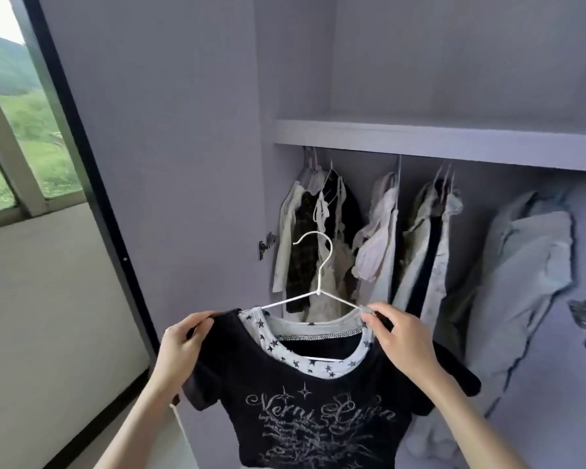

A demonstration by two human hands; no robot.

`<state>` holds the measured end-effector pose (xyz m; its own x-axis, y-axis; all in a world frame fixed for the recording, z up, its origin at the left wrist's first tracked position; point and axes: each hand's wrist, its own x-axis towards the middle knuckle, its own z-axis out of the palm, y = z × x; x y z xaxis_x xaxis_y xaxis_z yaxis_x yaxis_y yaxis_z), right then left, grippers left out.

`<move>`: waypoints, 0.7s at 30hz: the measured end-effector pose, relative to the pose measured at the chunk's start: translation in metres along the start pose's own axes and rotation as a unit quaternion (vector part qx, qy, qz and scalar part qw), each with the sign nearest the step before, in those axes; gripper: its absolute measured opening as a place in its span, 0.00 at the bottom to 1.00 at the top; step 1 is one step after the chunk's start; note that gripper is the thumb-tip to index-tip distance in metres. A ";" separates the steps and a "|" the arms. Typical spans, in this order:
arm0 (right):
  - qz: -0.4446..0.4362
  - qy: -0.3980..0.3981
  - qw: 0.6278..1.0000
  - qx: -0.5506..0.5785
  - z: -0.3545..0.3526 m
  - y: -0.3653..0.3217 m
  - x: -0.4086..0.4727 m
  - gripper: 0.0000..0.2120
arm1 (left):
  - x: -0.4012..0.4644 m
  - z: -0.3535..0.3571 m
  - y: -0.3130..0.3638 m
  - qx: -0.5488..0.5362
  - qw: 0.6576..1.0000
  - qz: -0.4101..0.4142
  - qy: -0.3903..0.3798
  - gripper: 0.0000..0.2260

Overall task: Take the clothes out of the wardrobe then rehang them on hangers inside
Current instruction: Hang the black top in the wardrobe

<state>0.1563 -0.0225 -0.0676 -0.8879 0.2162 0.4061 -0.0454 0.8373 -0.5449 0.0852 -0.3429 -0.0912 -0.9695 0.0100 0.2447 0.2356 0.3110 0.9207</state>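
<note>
Settling the black T-shirt (305, 401) onto the white hanger (318, 286), my left hand (180, 346) pinches its shoulder at nine o'clock and my right hand (403, 336) pinches the collar at three. Next, I judge: hook it among the hanging clothes (369, 238) at twelve.

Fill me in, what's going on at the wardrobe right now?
A person is fitting a black T-shirt onto a white hanger in front of the open wardrobe. The left hand grips one shoulder, the right hand pinches the collar at the hanger's arm. The hanger is not yet on the rail, where other clothes hang.
</note>
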 end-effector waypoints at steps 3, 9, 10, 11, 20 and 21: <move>0.034 0.028 0.999 -0.013 -0.013 0.004 0.000 0.08 | 0.021 0.019 -0.003 -0.034 0.999 -0.021 0.018 0.11; 0.130 0.044 0.989 -0.058 -0.022 0.008 -0.009 0.10 | 0.050 0.055 -0.009 0.137 0.989 0.054 -0.007 0.12; 0.137 0.040 0.987 -0.073 -0.020 0.004 -0.009 0.11 | 0.053 0.064 -0.007 0.167 0.979 0.109 -0.032 0.13; 0.141 0.038 0.985 -0.091 -0.016 0.000 -0.009 0.11 | 0.057 0.074 -0.004 0.194 0.966 0.156 -0.069 0.16; 0.271 -0.042 0.955 0.111 -0.005 0.006 0.019 0.16 | 0.106 0.168 -0.004 0.229 0.924 0.134 -0.275 0.19; 0.289 -0.048 0.941 0.168 -0.006 0.011 0.020 0.15 | 0.113 0.173 -0.002 0.241 0.921 0.141 -0.270 0.18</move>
<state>0.1405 -0.0061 -0.0614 -0.8449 0.5276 -0.0885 0.3299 0.3836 -0.8626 -0.0366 -0.1779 -0.1178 -0.7969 0.5858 0.1474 0.5526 0.6085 0.5694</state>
